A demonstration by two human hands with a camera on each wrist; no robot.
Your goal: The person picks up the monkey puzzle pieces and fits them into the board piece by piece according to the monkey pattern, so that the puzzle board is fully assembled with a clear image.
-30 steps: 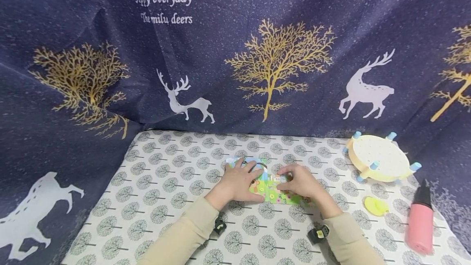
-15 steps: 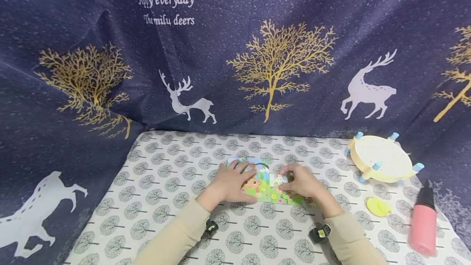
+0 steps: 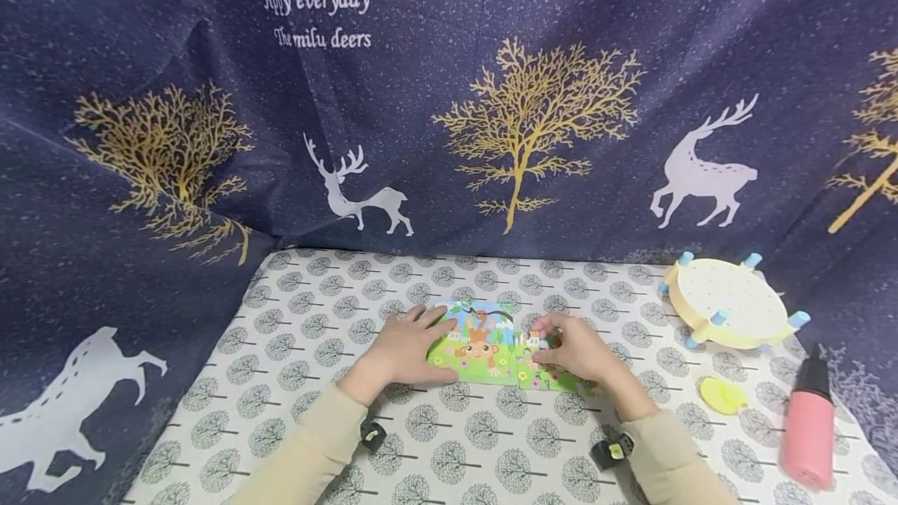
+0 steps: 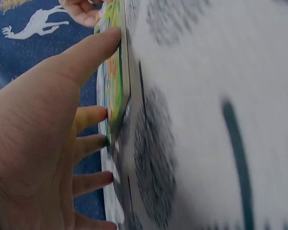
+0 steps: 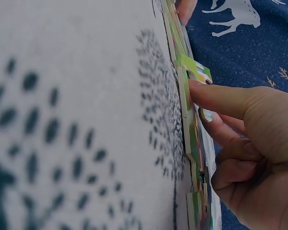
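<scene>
A bright picture with a monkey on green grass (image 3: 480, 361) lies flat on the tablecloth. My left hand (image 3: 407, 349) is spread at its left side, thumb and fingertips reaching over its edge; the left wrist view shows the fingers (image 4: 89, 143) straight. Right of the picture lies a row of green, flowered jigsaw pieces (image 3: 550, 379). My right hand (image 3: 581, 349) is over them and pinches a small jigsaw piece (image 5: 197, 69) between thumb and index finger. In the right wrist view that piece stands tilted above the others, the remaining fingers curled in.
A cream round perforated stand with blue-tipped pegs (image 3: 726, 302) is at the back right. In front of it lie a yellow toy piece (image 3: 722, 396) and a pink pump with a black nozzle (image 3: 807, 435). A dark blue deer-print curtain (image 3: 449, 100) hangs behind the table.
My left hand has slid left off the monkey picture, uncovering most of it, and is now at its left edge. The right hand stays nearly in place with the jigsaw piece.
</scene>
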